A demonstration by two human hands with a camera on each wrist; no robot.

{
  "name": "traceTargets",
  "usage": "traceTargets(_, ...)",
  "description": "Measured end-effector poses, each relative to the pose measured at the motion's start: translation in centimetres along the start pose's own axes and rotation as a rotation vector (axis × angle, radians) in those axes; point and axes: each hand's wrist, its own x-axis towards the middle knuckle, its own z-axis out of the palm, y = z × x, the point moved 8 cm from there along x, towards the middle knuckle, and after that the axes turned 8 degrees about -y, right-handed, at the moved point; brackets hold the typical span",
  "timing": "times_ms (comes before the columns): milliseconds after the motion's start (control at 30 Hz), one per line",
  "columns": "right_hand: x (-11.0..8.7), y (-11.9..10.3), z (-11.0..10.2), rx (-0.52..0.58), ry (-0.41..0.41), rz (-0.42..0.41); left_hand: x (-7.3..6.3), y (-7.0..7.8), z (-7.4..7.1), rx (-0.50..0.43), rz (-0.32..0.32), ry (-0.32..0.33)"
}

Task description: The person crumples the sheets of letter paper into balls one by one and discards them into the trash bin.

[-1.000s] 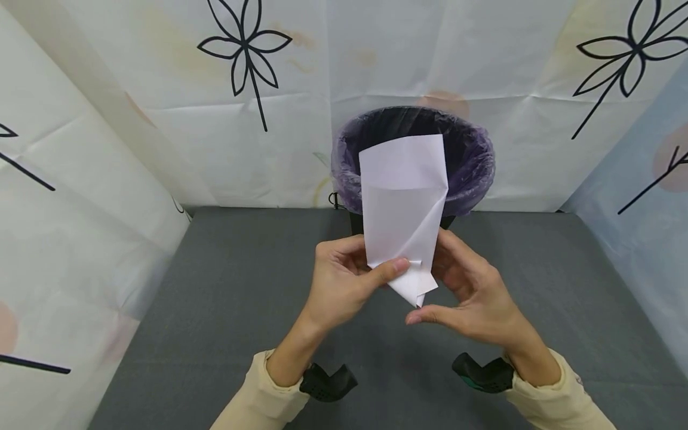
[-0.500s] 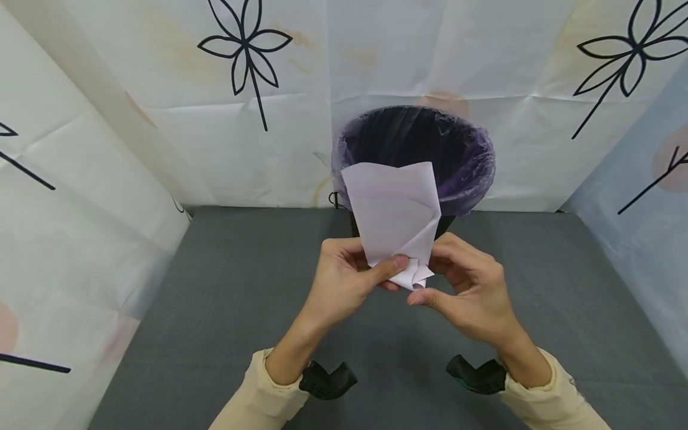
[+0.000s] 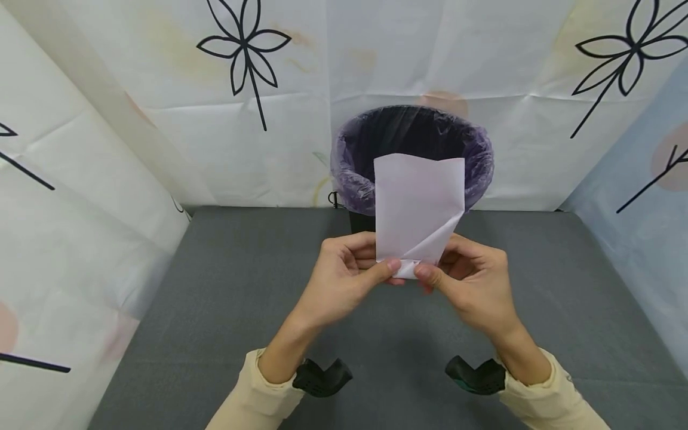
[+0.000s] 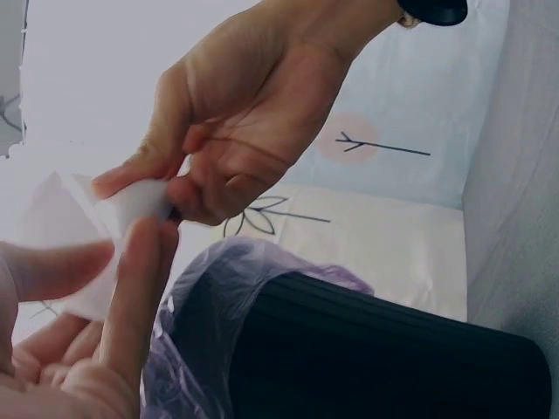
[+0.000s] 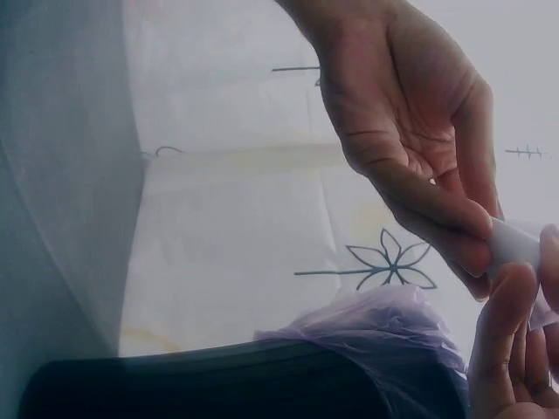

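Note:
A folded sheet of white paper [image 3: 416, 203] is held up in front of the bin, its lower end turned up into a narrow flap and a diagonal crease running along its right side. My left hand [image 3: 349, 280] pinches the lower left corner, thumb on the flap and fingers behind. At the lower right, my right hand [image 3: 473, 283] pinches the same folded edge with its thumb in front. Both thumbs lie close together on the flap. In the left wrist view the paper [image 4: 135, 205] shows between the fingertips of both hands.
Behind the paper stands a black bin [image 4: 376, 358] lined with a purple plastic bag [image 3: 349, 182], near the far edge of the grey table [image 3: 258, 286]. White cloth with black flower drawings [image 3: 244, 45] hangs around the table. A dark wrist strap [image 3: 322, 377] is on each wrist.
The paper's pointed lower end has been folded up into a flat flap, and the sheet has straightened and shifted right. My right thumb has moved up onto the flap.

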Motion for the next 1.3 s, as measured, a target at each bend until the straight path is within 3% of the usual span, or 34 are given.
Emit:
traceTargets(300, 0.1, 0.0, -0.6, 0.087, 0.02, 0.027, -0.4, 1.1, 0.7, -0.107, 0.058, -0.333)
traceTargets(467, 0.2, 0.2, -0.3, 0.249, -0.026, -0.002, -0.5, 0.7, 0.5, -0.144, 0.095, -0.412)
traceTargets(633, 0.1, 0.4, -0.2, 0.355, -0.062, 0.013, -0.3, 0.3, 0.3, -0.178, 0.114, -0.427)
traceTargets(733, 0.1, 0.5, -0.2, 0.377, -0.063, 0.026, -0.1, 0.0, 0.2, -0.171, 0.115, -0.399)
traceTargets(1067, 0.1, 0.5, -0.4, 0.336, -0.036, 0.07, 0.1, -0.2, -0.2, -0.116, 0.114, -0.293)
traceTargets(1300, 0.2, 0.4, -0.6, 0.34, -0.007, 0.091, 0.1, 0.4, 0.0, -0.082, 0.189, -0.265)
